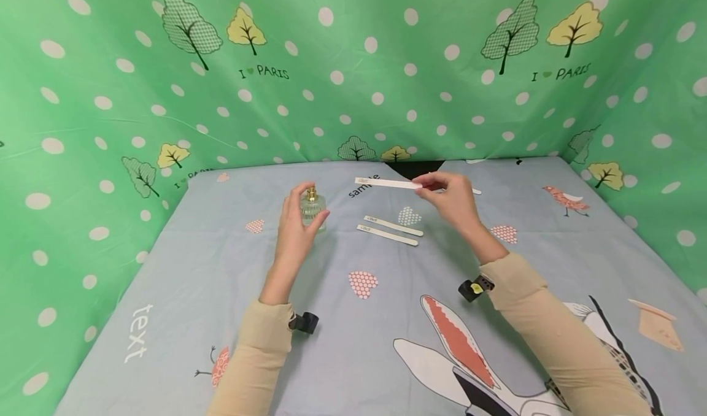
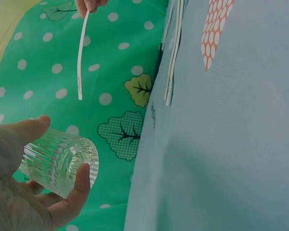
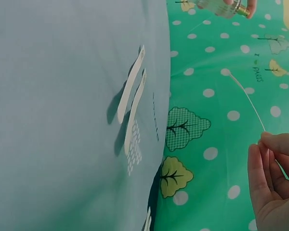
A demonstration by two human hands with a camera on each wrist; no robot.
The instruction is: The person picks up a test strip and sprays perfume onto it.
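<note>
Green cloth [image 1: 353, 66] fills twelve o'clock. Slackening our left grip [image 1: 295, 223] could drop its bottle [image 1: 312, 205]; our right grip [image 1: 454, 200] pinches a strip [image 1: 386, 183].

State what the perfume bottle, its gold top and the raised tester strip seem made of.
Perfume bottle: likely glossy glass; its ribbed wall is transparent. Gold top: metal or coated plastic, by its shine. Raised tester strip: probably matte card, thin and bent.

Blue-grey printed cloth [image 1: 331, 342], slim white strips [image 1: 388, 235]
</note>
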